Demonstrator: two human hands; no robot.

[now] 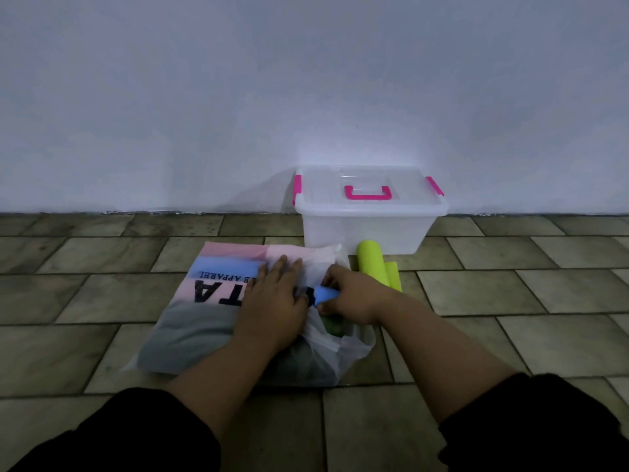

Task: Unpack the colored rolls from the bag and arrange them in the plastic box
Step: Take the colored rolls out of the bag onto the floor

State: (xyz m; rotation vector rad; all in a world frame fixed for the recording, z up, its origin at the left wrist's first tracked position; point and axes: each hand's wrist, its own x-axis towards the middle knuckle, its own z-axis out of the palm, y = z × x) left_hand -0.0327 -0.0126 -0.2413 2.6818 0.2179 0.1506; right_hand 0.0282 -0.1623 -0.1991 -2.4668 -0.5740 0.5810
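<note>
Pinned bag [200,325] with left hand [272,301], fingers straight. Gripped blue roll [327,296] at its mouth with right hand [352,296], fingers curled. Called for slow, straight pull rightward.

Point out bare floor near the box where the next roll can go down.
Bare tiles lie right of the yellow-green rolls and plastic box; more between the bag and the wall, left of the box. Crowded: the bag's mouth, where the right hand grips a blue roll and the left hand presses the bag.

Bag [211,301] on floor [102,301]; box [367,229] behind, against wall [204,97]; two rolls [373,264] before box, right of bag.
</note>
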